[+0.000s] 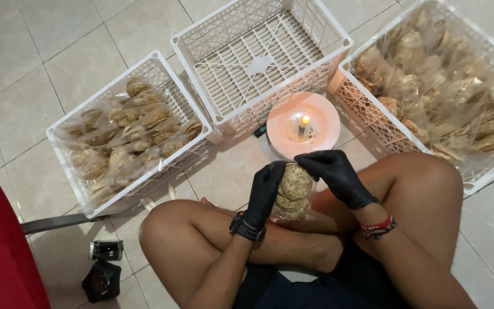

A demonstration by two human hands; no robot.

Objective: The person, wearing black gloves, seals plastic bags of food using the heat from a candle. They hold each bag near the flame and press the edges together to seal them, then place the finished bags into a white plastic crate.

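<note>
I sit cross-legged on the tiled floor. My left hand (264, 191) and my right hand (334, 174), both in black gloves, grip a clear plastic bag of round crackers (294, 191) above my shins. The left hand holds the bag's side and the right hand pinches its top. Just beyond the bag a small lit candle (303, 124) stands on a pink plate (322, 110).
An empty white crate (261, 60) stands behind the plate. A white crate on the left (95, 189) and a crate on the right (373, 123) hold several bagged crackers. A red object (1, 246) is at left, with small black items (103, 269) on the floor.
</note>
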